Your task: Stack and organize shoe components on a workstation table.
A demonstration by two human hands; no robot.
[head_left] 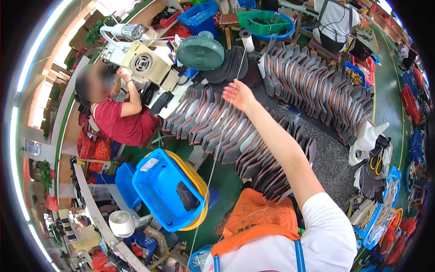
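Observation:
My right arm reaches forward over the rows of parts, and my right hand [240, 96] is held out with its fingers stretched and slightly curled. A thin white cord [211, 174] runs from a white spool [247, 41] down past those fingers toward the lower edge. Whether the fingers touch the cord, I cannot tell. Below the hand stands a long row of dark grey, curved pieces with reddish edges [226, 129], packed upright side by side. A second such row [312, 84] lies to the right. My left hand is out of the picture.
At left a co-worker in a red shirt [124, 118] sits by a sewing machine [147, 65]. A green fan [200, 51] stands beyond the near row. Blue baskets [156, 170] are at lower left. An orange apron [258, 217] covers my front. A white funnel-like container [366, 136] stands right.

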